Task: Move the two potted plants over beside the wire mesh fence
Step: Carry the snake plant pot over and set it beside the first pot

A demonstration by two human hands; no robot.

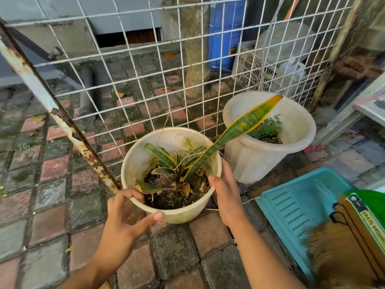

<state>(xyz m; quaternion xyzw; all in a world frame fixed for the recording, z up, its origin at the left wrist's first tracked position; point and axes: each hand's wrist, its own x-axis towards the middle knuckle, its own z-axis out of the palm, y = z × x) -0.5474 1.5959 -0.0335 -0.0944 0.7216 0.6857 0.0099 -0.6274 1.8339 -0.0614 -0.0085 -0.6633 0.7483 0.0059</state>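
Note:
A white pot (135,157) with a snake plant (210,155) sits on the paving right in front of the wire mesh fence (145,80). My left hand (123,217) grips its near-left rim, fingers hooked inside and thumb against the outer wall. My right hand (225,195) presses on the pot's right side, with the thumb on the rim. A second, taller white pot (250,161) with a small leafy plant (268,128) stands to the right, also against the fence. One long snake plant leaf leans across it.
A rusty fence post (41,94) slants down to the left of the near pot. A teal plastic tray (295,203) and a grass broom (354,236) lie at the right. Behind the mesh are a tree trunk (195,49), a blue bag (225,32) and a crate (260,69).

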